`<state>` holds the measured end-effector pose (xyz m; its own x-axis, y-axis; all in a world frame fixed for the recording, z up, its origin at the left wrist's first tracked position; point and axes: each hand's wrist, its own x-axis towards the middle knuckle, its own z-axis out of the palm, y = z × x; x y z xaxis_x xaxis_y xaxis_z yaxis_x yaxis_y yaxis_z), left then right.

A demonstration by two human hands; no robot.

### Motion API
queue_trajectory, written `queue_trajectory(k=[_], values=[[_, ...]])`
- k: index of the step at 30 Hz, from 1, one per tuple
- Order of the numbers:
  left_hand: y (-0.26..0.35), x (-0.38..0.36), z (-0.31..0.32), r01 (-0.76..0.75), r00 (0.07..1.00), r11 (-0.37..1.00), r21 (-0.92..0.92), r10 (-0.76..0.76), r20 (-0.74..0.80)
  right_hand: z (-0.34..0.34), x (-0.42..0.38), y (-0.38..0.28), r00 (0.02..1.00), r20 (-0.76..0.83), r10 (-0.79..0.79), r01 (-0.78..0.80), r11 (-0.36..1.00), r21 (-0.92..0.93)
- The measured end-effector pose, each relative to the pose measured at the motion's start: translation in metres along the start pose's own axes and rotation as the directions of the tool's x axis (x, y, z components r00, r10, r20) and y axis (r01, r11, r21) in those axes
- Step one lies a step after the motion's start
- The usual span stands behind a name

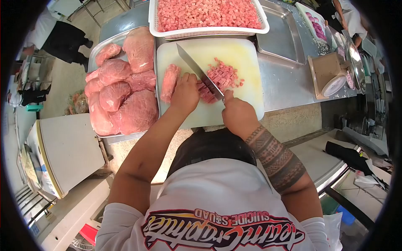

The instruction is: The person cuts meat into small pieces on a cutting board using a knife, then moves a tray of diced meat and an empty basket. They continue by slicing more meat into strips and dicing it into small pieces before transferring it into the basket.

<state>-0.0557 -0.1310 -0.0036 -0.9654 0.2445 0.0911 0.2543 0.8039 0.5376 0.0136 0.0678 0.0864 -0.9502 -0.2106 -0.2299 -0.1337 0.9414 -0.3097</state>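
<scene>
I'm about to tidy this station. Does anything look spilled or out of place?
Yes, slightly: pale bits lie scattered on the steel table near the onions, loose rather than in a container; they're too small to identify. The meat cubes by the knife are on the board, nothing odd there.

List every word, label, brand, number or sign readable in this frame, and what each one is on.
"SUICIDE SQUAD": on the white shirt, upside down in this view.
"team Graph...": larger stylised lettering on the same shirt, also upside down; its ending is unclear.
Too small or blurred to read: any markings on the round dial at right, and the blue marking at far left.
I can read no other text.
</scene>
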Motion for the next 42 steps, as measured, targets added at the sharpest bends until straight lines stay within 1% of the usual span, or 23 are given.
queue_trajectory(k=[2,5,8,11,13,14,17,20,23,26,29,32,35,38,41,42], values=[[0.002,-0.002,-0.006,0.056,0.998,0.998,-0.033,-0.056,0.007,-0.018,-0.021,-0.005,0.999,-0.026,-0.022,0.021,1.0,-0.013],[0.002,-0.007,0.001,-0.003,0.997,1.0,0.027,0.005,-0.073,-0.048,-0.059,-0.015,0.998,0.069,-0.003,0.004,1.0,-0.003],[0.005,-0.007,0.005,-0.032,0.992,0.999,-0.018,0.03,-0.121,-0.045,-0.068,-0.016,0.987,0.151,0.054,-0.046,0.997,-0.055],[0.0,-0.006,0.016,-0.011,0.991,1.0,0.01,0.013,-0.133,-0.001,-0.046,-0.001,0.999,0.036,-0.019,0.02,1.0,-0.013],[0.002,-0.008,0.013,-0.005,0.998,1.0,0.027,0.007,-0.066,0.011,-0.024,-0.004,0.999,0.046,-0.013,0.014,1.0,-0.017],[0.003,-0.006,0.01,-0.006,0.999,0.999,0.041,0.008,-0.044,0.013,-0.013,-0.005,0.999,0.04,-0.018,0.019,1.0,-0.022],[0.0,-0.008,0.009,-0.024,0.998,1.0,0.02,0.025,-0.059,0.014,-0.007,-0.003,1.0,-0.012,-0.008,0.008,0.999,-0.042],[0.0,-0.009,0.002,0.017,1.0,1.0,-0.016,-0.017,-0.026,-0.015,-0.028,-0.012,1.0,-0.023,-0.014,0.014,1.0,-0.024],[-0.002,-0.011,0.009,-0.004,0.998,1.0,0.008,0.005,-0.059,-0.044,-0.063,-0.022,0.996,0.082,0.025,-0.024,1.0,-0.005],[0.001,-0.014,0.011,-0.025,0.997,1.0,0.002,0.025,-0.079,-0.033,-0.068,-0.019,0.985,0.158,0.064,-0.067,0.998,0.01],[-0.005,-0.012,0.02,-0.071,0.989,0.997,0.03,0.074,-0.125,0.019,-0.037,-0.011,0.999,0.044,0.004,-0.003,1.0,-0.018],[0.001,-0.013,0.009,-0.061,0.995,0.998,-0.013,0.06,-0.082,0.023,-0.016,-0.016,0.999,-0.033,-0.013,0.013,1.0,0.005],[0.001,-0.008,-0.005,0.084,0.996,0.98,-0.178,-0.082,0.021,0.021,-0.016,-0.011,0.997,-0.073,0.004,-0.005,1.0,-0.011],[-0.004,-0.011,-0.012,0.049,0.998,0.987,-0.154,-0.044,0.033,-0.007,-0.041,-0.017,0.999,-0.042,0.014,-0.012,1.0,0.026],[-0.001,-0.014,-0.008,0.036,0.998,0.995,-0.097,-0.031,0.047,-0.033,-0.07,-0.026,0.996,0.077,0.053,-0.055,0.998,0.02],[0.0,-0.015,-0.005,0.025,0.999,0.996,-0.081,-0.024,0.023,-0.034,-0.074,-0.027,0.994,0.092,0.057,-0.059,0.998,0.02]])
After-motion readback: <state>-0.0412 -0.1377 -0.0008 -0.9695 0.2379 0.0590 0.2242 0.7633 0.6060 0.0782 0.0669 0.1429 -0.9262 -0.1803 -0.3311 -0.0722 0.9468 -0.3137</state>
